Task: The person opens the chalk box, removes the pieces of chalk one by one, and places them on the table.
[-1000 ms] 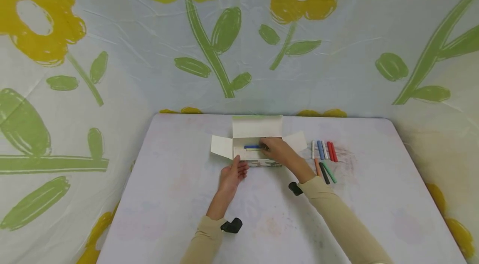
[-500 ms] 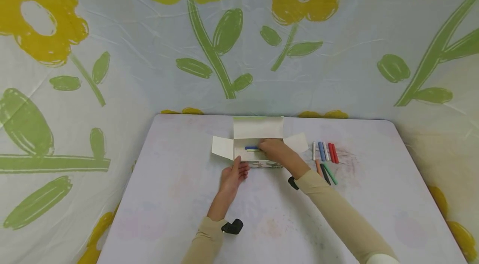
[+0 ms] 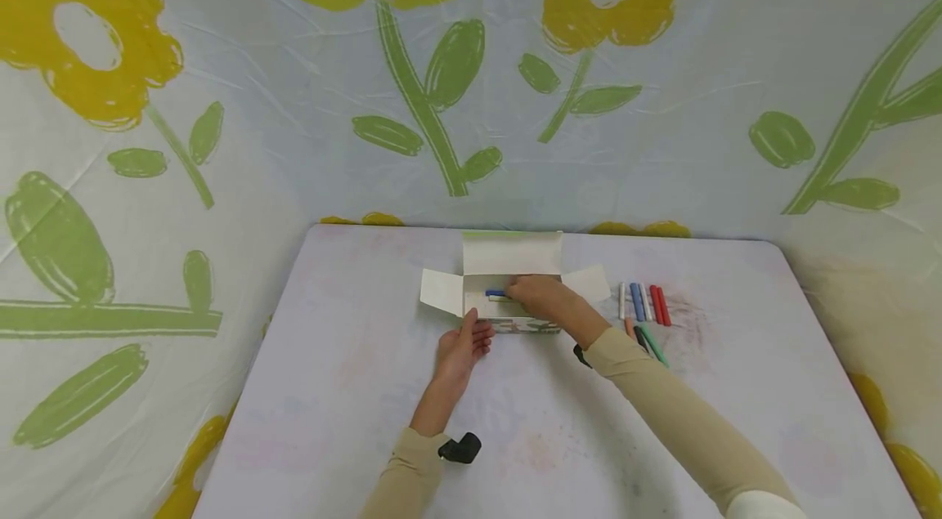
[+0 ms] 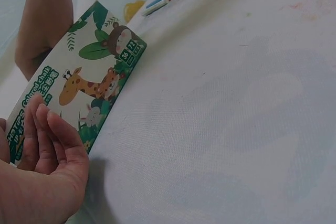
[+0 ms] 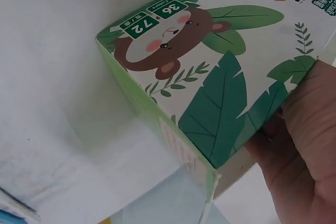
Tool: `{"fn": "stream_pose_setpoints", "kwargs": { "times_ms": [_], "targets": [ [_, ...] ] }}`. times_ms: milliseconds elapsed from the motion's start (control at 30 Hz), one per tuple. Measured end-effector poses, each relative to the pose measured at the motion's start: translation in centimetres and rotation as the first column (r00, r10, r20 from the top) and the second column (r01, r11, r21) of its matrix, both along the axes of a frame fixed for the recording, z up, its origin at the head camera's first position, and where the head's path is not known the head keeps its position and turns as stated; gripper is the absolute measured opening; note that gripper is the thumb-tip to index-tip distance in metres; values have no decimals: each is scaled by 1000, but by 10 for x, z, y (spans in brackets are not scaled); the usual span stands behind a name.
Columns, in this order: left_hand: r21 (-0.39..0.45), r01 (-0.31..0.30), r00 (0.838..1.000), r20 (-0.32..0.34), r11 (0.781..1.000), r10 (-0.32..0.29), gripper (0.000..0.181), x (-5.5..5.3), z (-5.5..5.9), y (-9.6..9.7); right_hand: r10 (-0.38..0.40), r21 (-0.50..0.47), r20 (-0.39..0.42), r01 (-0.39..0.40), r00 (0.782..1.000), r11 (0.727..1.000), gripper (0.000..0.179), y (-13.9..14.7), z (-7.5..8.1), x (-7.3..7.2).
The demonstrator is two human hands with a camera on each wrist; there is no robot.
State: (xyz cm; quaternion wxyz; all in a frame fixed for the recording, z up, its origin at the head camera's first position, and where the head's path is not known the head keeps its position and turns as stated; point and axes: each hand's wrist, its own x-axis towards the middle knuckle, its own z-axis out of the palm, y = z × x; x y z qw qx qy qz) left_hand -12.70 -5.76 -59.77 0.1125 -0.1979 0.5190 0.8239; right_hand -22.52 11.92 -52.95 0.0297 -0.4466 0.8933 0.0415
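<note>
A cardboard box of colored chalk (image 3: 524,325), printed with cartoon animals, stands on the table with its flaps spread. A blue chalk stick (image 3: 495,293) lies inside, with a paler stick (image 3: 499,299) beside it. My left hand (image 3: 456,349) is at the front left corner, its thumb touching the rim. In the left wrist view, this hand's loosely bent fingers (image 4: 65,140) lie before the printed front. My right hand (image 3: 540,296) reaches down into the box's right half. Its fingertips are hidden by the box and the hand itself, so whether it holds a stick cannot be seen.
Right of the box, white, blue and red chalk sticks (image 3: 654,305) lie in a row on the white table (image 3: 353,388). Closer to me are orange, black and green sticks (image 3: 653,345), partly behind my right sleeve. A flower-printed curtain (image 3: 309,110) surrounds the table.
My right hand has shifted slightly left inside the box, covering more of the blue stick. My left hand keeps its place at the corner. The head view has moved a little.
</note>
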Motion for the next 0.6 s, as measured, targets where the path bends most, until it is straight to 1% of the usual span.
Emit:
{"fn": "stream_pose_setpoints", "kwargs": {
  "times_ms": [67, 167, 200, 267, 333, 400, 433, 500, 600],
  "targets": [
    [2, 6, 1000, 1, 1000, -6, 55, -1, 0, 0, 34, 5, -20, -34, 999, 999, 11, -1, 1, 0],
    [5, 0, 1000, 0, 1000, 0, 54, -1, 1, 0, 87, -6, -38, -88, 995, 996, 12, -3, -3, -3],
    [5, -4, 1000, 0, 1000, 4, 53, 0, 1, 1, 110, -23, -57, -111, 992, 994, 12, -2, -15, -9],
    [6, -15, 1000, 3, 1000, 15, 52, 0, 1, 2, 127, -10, -68, -128, 990, 992, 10, -4, -20, -11],
    [9, -20, 1000, 8, 1000, 19, 49, 1, 2, 2, 144, 4, -98, -144, 985, 990, 10, -7, -23, -13],
    [11, -23, 1000, 12, 1000, 23, 48, 1, 2, 2, 157, 23, -137, -156, 978, 988, 9, -10, -23, -12],
    [14, -25, 1000, 16, 1000, 25, 47, 0, 1, 2, 157, 46, -143, -152, 977, 987, 10, -14, -13, -6],
    [9, -25, 1000, 8, 1000, 25, 48, 0, 1, 2, 170, 45, -179, -165, 969, 985, 11, -16, -13, -4],
    [9, -24, 1000, 3, 1000, 24, 50, 0, 1, 2, 176, 61, -178, -168, 968, 984, 10, -17, -9, -2]
  ]
}}
